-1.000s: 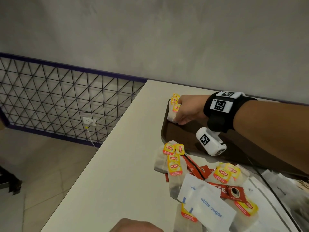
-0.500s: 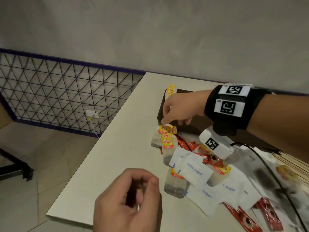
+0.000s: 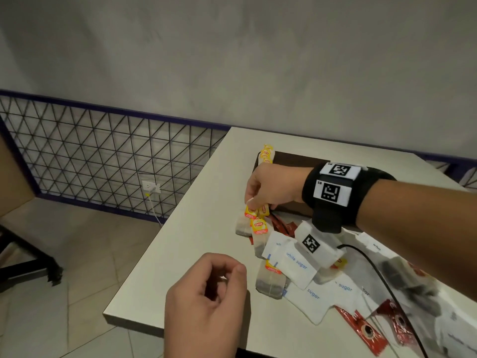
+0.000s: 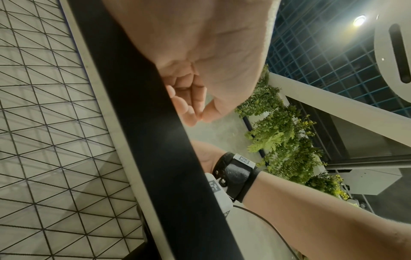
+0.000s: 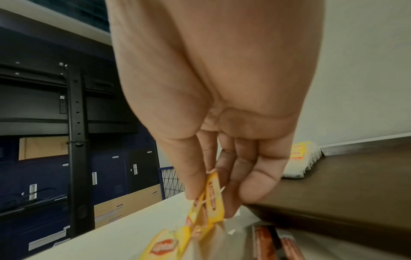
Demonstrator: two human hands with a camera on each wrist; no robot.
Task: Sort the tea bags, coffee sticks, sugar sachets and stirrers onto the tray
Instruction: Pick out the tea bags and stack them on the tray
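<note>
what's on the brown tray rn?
The dark brown tray holds a stack of yellow-tagged white tea bags in its far left corner; the rest visible is bare. The right hand and black wristband hide its near edge.

A pale worktop (image 3: 180,254) stands against a grey wall (image 3: 232,60). Left of the worktop, a black wire-mesh panel (image 3: 103,156) in a purple frame runs low along that wall. A white wall socket (image 3: 151,187) shows at it, with a yellow plug (image 3: 147,194) and a white cord (image 3: 154,210) dropping to the tiled floor (image 3: 77,254). Farther left, a black metal foot (image 3: 31,262) rests on the tiles. Beyond the worktop's edge are green ferns (image 4: 284,140) and dark blue cabinets (image 5: 111,172).
</note>
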